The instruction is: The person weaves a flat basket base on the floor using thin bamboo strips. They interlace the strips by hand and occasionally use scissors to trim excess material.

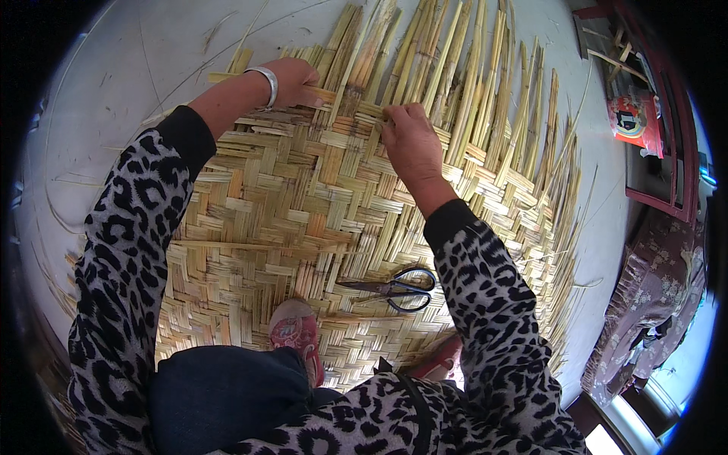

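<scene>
A large mat (288, 189) of flat split reed strips, woven in a zigzag pattern, lies on the floor under me. Along its far edge my left hand (292, 82), wearing a silver bangle (268, 85), is closed on a crosswise reed strip (324, 95); its fingertips are partly hidden. To the right, my right hand (413, 144) is closed at the same edge, thumb and fingers pinched on reed strips where the weave meets loose ends. Unwoven reed strips (447, 64) fan out beyond both hands. Scissors (394, 288) with dark handles lie on the mat nearer my body.
My shoe (296, 334), red with a pale toe, stands on the mat. At the right are a dark red wooden frame (686, 152), a red package (635, 125) and a fringed brown patterned cloth (644, 296). Pale floor (98, 98) surrounds the mat, with stray strips on it.
</scene>
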`<state>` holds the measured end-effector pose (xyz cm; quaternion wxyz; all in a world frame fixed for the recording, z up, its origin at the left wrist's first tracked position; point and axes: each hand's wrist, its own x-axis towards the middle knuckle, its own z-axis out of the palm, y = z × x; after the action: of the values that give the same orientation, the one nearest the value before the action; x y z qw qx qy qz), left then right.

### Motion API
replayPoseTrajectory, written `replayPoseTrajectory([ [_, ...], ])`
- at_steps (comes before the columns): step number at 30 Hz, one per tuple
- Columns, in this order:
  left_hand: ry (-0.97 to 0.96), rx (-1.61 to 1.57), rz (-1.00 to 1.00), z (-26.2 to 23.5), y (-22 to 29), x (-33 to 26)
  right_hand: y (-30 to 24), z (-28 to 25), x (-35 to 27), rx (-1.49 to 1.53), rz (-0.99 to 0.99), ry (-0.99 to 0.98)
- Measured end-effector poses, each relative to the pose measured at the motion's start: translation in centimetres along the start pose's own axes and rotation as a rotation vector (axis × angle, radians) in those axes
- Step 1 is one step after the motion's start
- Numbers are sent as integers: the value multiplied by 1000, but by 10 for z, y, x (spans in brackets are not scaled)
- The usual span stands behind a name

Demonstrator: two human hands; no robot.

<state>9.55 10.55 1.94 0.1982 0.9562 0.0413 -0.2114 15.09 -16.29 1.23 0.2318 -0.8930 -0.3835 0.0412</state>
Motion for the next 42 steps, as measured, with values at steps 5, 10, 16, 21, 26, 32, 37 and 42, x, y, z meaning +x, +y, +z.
replayPoseTrajectory([
  [5, -22, -75, 15, -4, 0, 0, 5, -2, 8, -72, -83, -52],
  [10, -66, -134, -68, -4, 3, 1, 3, -1, 18, -153, -34, -114],
  [16, -110, -144, -64, -4, 2, 2, 6, -8, 9, -36, -187, -54],
  [21, -119, -178, -44, -5, 1, 4, 8, -11, 23, -170, -205, -210],
  [26, -113, -148, -46, -3, 1, 6, 4, -12, 29, -289, -224, -260],
  [32, -73, -208, -68, 3, -2, 5, 1, -8, 25, -341, -269, -237],
  [37, 52, -82, 32, 2, 1, 1, -5, -2, 11, -388, -313, -165],
  [42, 45, 21, 4, 1, 11, -11, -12, 6, -1, -454, -298, -137],
])
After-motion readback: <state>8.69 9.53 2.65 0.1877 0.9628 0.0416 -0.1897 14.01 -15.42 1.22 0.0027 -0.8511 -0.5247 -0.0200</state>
